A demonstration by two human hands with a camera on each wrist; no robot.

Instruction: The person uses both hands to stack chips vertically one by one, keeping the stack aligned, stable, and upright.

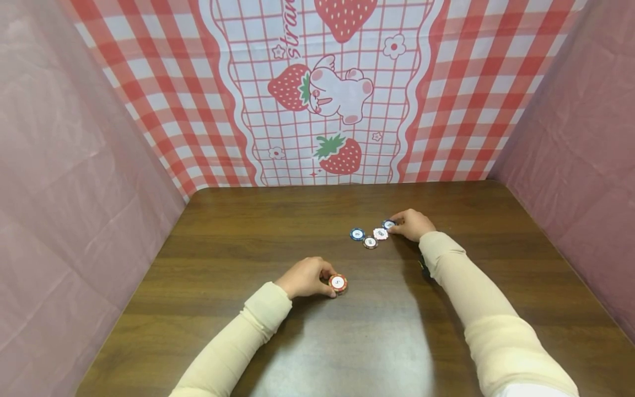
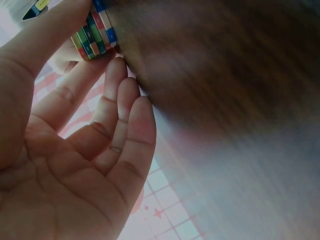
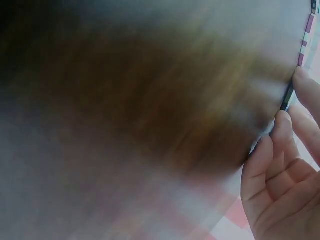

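Note:
Between its thumb and forefinger, my left hand holds a short stack of poker chips with a red chip marked 5 on top. The left wrist view shows the stack's coloured edges, several chips high, low against the table. Farther back, the right hand pinches a blue poker chip lying flat on the wood. Touching or nearly touching it is a pink-and-white chip, then a dark brownish chip and another blue chip. Fingertips partly cover the right-hand chip.
The brown wooden table runs back to a red checked cloth with strawberry prints. Pink cloth walls hang at the left and right sides. A dark band shows under the right wrist.

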